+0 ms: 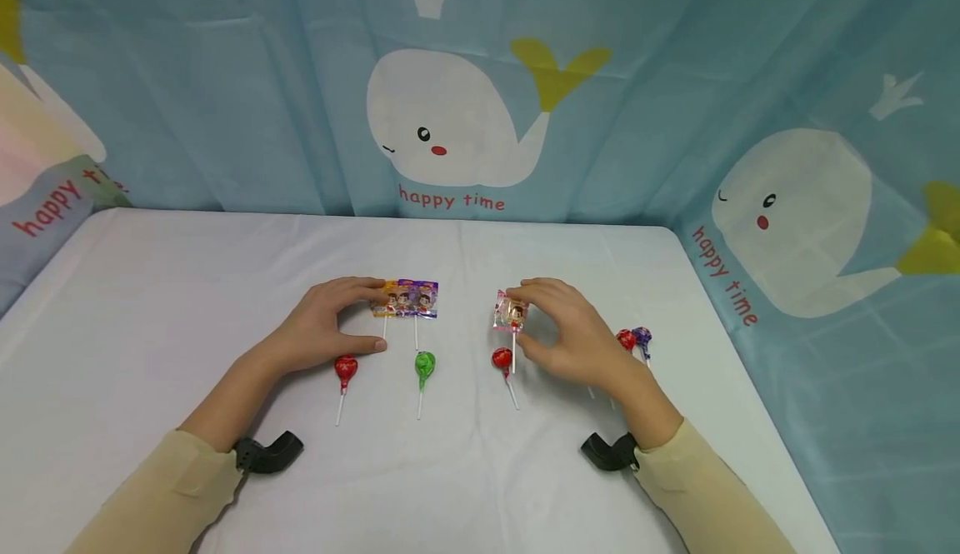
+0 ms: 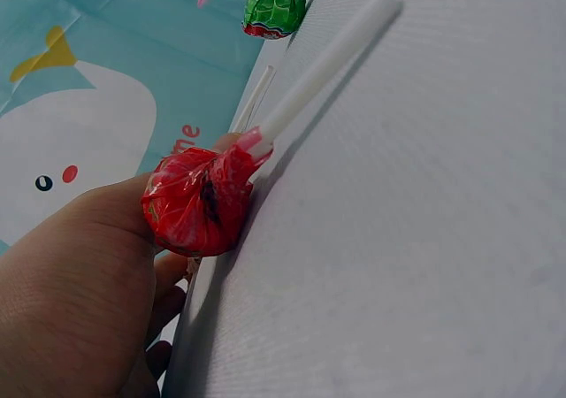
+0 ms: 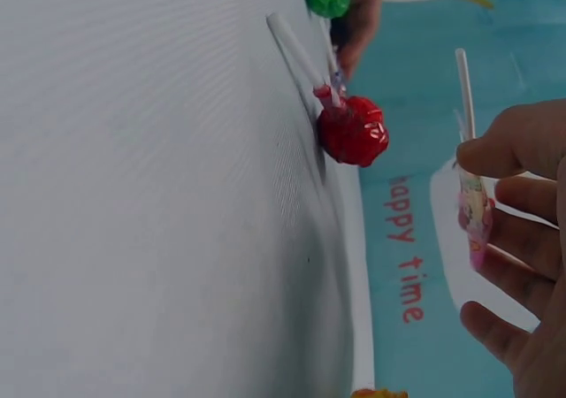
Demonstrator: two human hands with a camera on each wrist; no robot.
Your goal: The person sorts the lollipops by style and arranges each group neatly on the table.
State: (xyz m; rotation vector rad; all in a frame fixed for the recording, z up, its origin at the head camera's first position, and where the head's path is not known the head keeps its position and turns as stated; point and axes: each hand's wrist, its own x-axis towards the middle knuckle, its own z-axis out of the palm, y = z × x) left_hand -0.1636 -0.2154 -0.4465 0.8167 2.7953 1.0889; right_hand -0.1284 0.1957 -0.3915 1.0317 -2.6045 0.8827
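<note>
My left hand (image 1: pixel 322 321) is at a row of flat-wrapped lollipops; its fingertips lie over the orange-wrapped lollipop (image 1: pixel 389 297) and its thumb is by the stick. Purple-wrapped lollipops (image 1: pixel 426 299) adjoin it. My right hand (image 1: pixel 566 329) pinches a pink-wrapped flat lollipop (image 1: pixel 510 312), raised off the table in the right wrist view, stick toward me in the head view. Below the left thumb lies a red ball lollipop (image 1: pixel 346 368), large in the left wrist view. Another red ball lollipop (image 1: pixel 502 359) lies below the held pink one.
A green ball lollipop (image 1: pixel 424 364) lies between the hands. Beyond the right wrist are a red lollipop (image 1: pixel 626 339) and a purple lollipop (image 1: pixel 642 337), partly hidden by the arm. A white cloth covers the table (image 1: pixel 465 487); a blue whale-print curtain (image 1: pixel 300 121) hangs behind.
</note>
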